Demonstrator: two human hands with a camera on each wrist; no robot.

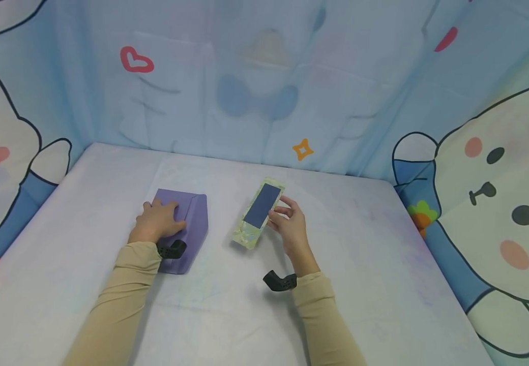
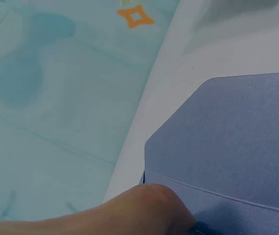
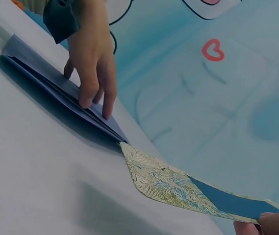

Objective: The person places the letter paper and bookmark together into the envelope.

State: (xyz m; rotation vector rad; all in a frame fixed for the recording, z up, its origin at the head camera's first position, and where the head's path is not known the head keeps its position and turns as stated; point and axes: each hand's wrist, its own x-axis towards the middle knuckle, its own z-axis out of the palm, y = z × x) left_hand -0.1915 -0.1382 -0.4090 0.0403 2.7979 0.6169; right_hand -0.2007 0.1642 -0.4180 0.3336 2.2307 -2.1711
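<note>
A purple paper envelope (image 1: 194, 216) lies on the table with its flap folded out. My left hand (image 1: 156, 221) rests on it, fingers spread and fingertips pressing the paper; in the right wrist view the envelope (image 3: 29, 61) shows a gap along its opening under those fingers. To the right, my right hand (image 1: 289, 226) pinches the edge of a long card (image 1: 248, 236) between thumb and fingers. The card has a pale green and yellow pattern with a dark blue panel, and it is tilted above the table. Its patterned end (image 3: 164, 183) points toward the envelope.
The table (image 1: 228, 315) has a white cloth. A light blue printed curtain (image 1: 255, 61) hangs behind it, with cartoon animals at both sides. Black camera mounts (image 1: 280, 281) sit on both wrists, over beige sleeves (image 1: 104, 310).
</note>
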